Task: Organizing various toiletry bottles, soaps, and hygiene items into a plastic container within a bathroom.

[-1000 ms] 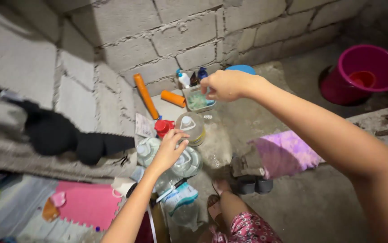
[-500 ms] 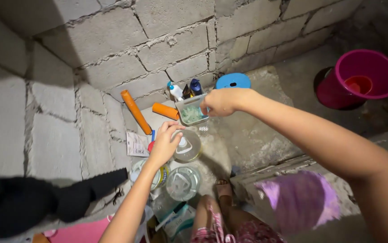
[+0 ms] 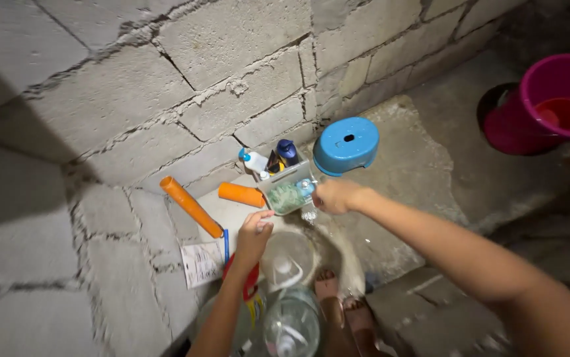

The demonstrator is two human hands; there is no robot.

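My left hand (image 3: 255,233) grips the upper edge of a clear plastic jug (image 3: 289,259) that stands on the wet concrete floor. My right hand (image 3: 335,196) reaches forward, its fingers pinched on a small pale blue object (image 3: 306,188) at the rim of a clear plastic box (image 3: 286,196) with green contents. A little water glistens just below that hand. A second clear jug (image 3: 291,325) stands nearer to me, below the first.
A blue stool (image 3: 346,144) sits against the block wall, with bottles (image 3: 287,151) behind the box. Two orange tubes (image 3: 191,206) and a paper sheet (image 3: 200,263) lie at left. A magenta bucket (image 3: 558,92) stands at far right. My bare feet (image 3: 328,288) are beside the jugs.
The view has tilted up toward the wall, hiding the clothes and pink mat. My right hand has dropped to the box's rim. My left hand stays on the jug.
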